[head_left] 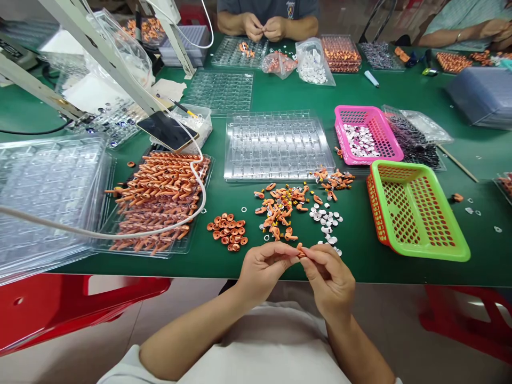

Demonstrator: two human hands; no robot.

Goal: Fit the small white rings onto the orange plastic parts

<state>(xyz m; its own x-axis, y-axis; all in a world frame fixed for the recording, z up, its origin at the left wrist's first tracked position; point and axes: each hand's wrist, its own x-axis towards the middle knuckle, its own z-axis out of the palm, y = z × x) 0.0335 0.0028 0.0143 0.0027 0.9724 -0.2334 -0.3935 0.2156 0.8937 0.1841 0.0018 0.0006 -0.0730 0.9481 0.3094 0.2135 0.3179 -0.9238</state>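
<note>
Smooth and green, the big table (286,95) has lots of little parts on it. Just over its near edge, the fingers of the left hand (259,271) and the fingers of the right hand (333,279) pinch one small orange piece (301,251) between them. It is shiny, like a new penny, and a bit curvy, but the fingertips hide much of it, so its whole shape is hard to tell. Little copper cups (229,232) lie in a bunch near that edge, off to the left. Bent orange bits (281,210) and round white caps (327,218) lie just past the hands. To the right is a green basket (434,252).
</note>
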